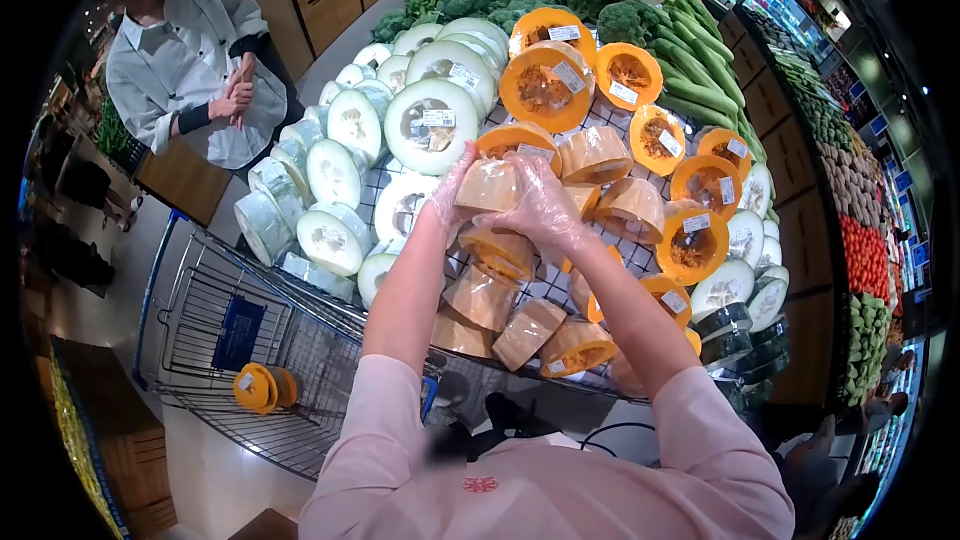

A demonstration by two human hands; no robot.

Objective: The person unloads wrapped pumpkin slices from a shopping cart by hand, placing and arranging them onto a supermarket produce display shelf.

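the left hand [450,190] and right hand [548,208], in clear plastic gloves, close around a film-wrapped orange pumpkin chunk [486,186] above the middle of the wire-grid display table [546,288]; handling looks midway, the chunk not set down, while labelled orange pumpkin halves [540,90] lie cut face up farther back and pale-rinded chunks [481,299] fill the near edge

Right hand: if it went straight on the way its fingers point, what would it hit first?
Likely the cut orange pumpkin with the white label, just beyond the right hand, though the depth between them is unclear.
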